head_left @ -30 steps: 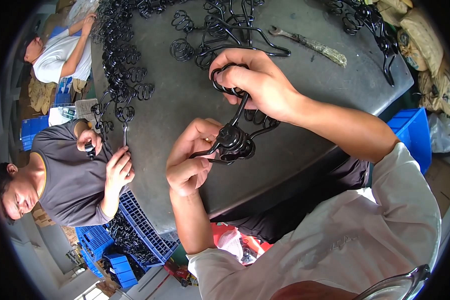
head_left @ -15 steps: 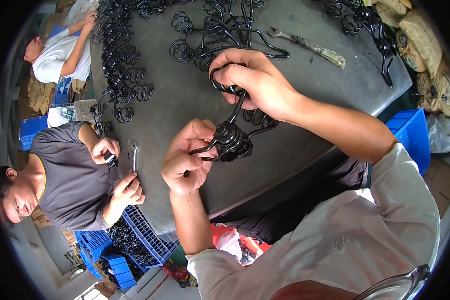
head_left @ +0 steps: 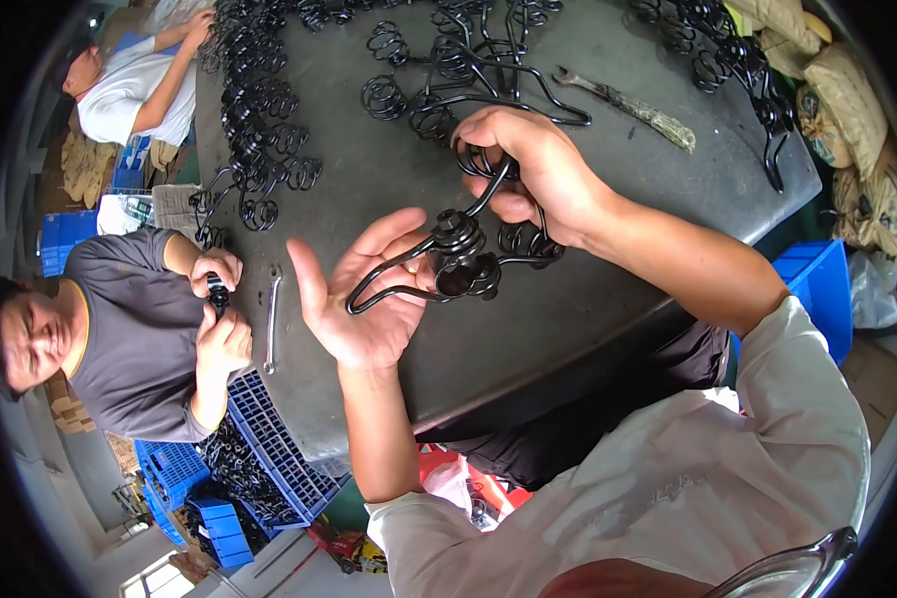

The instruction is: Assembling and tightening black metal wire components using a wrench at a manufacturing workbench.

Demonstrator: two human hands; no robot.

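Observation:
A black metal bracket (head_left: 456,233) with a bent wire loop, a bolted round clamp in its middle and coiled ends is held up over the dark table (head_left: 528,319). My right hand (head_left: 553,179) grips it, fingers curled around one of its coils. Under the wire loop, my left hand (head_left: 364,324) is open and palm up, its thumb and fingers spread apart. The loop rests across the palm or just above it; I cannot tell which. A second coil hangs below my right hand.
Similar black coiled pieces (head_left: 254,130) lie in a row at the left and more at the far side. An open-ended wrench with a wrapped handle (head_left: 628,105) lies beyond my right hand. At left, a co-worker holds a small black part near another wrench (head_left: 273,319). Blue crates (head_left: 289,468) stand below.
My left hand has let go of the wire loop and opened, palm up. The bracket has turned a little, still in my right hand. The co-worker's hands have come together.

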